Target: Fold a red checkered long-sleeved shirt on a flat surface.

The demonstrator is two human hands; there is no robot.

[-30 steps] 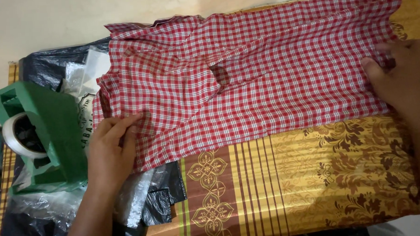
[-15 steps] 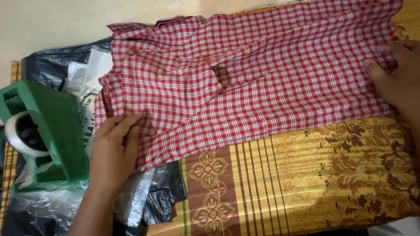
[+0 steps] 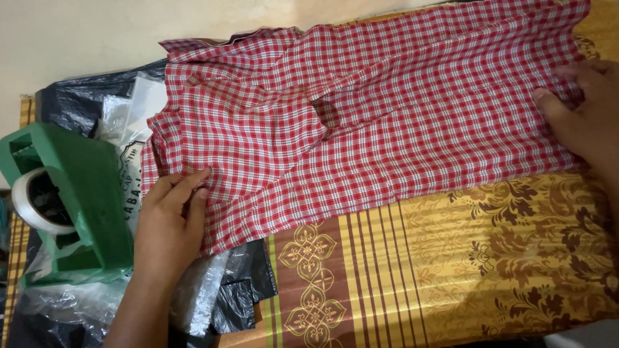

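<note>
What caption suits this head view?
Left hand and right hand press a red checked shirt flat on a gold patterned cloth.
</note>
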